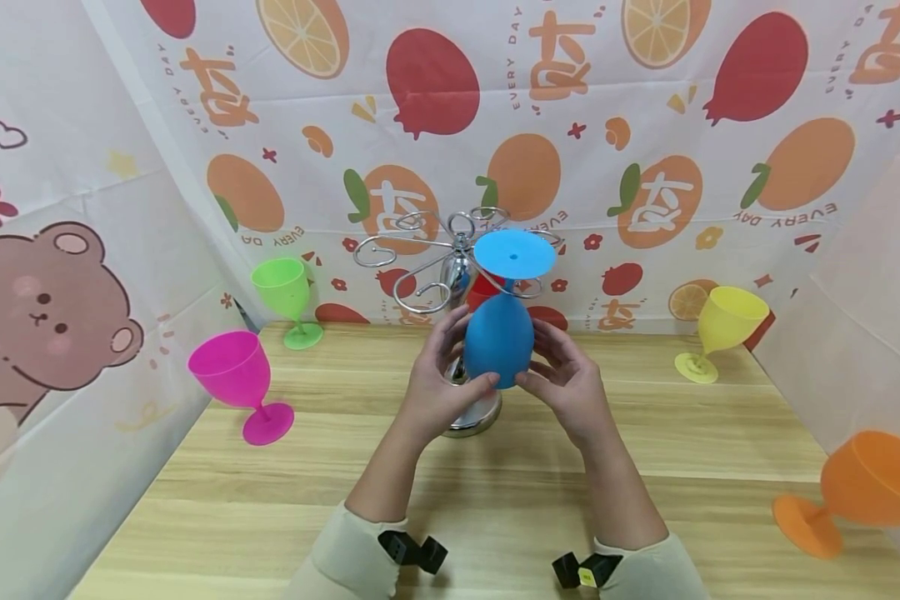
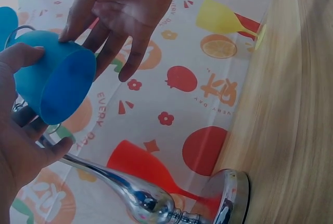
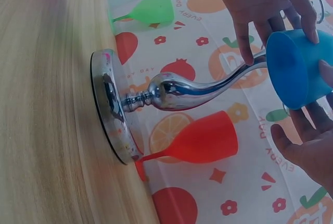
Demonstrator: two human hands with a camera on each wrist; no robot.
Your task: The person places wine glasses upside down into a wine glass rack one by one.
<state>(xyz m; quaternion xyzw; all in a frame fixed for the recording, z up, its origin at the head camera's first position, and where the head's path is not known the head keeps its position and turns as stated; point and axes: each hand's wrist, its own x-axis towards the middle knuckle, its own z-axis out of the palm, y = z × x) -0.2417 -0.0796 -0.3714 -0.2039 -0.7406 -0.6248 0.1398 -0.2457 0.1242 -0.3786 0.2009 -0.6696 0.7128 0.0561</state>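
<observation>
A blue plastic goblet (image 1: 499, 340) is upside down, its round foot on top and its bowl's mouth facing down. My left hand (image 1: 438, 383) holds the bowl from the left, thumb on the near side. From the right, my right hand (image 1: 570, 383) holds the same bowl, its thumb also in front. Right behind stands a silver metal rack (image 1: 471, 417) with curled wire arms (image 1: 420, 287) spreading from its top. The goblet's stem is beside one wire loop; whether it touches the wire I cannot tell.
On the wooden table (image 1: 330, 500) stand a magenta goblet (image 1: 232, 371) and a green goblet (image 1: 283, 287) at left, a yellow goblet (image 1: 729, 321) and an orange goblet (image 1: 873, 479) at right. A red goblet (image 3: 203, 140) stands behind the rack. Printed cloth (image 1: 450, 167) hangs behind.
</observation>
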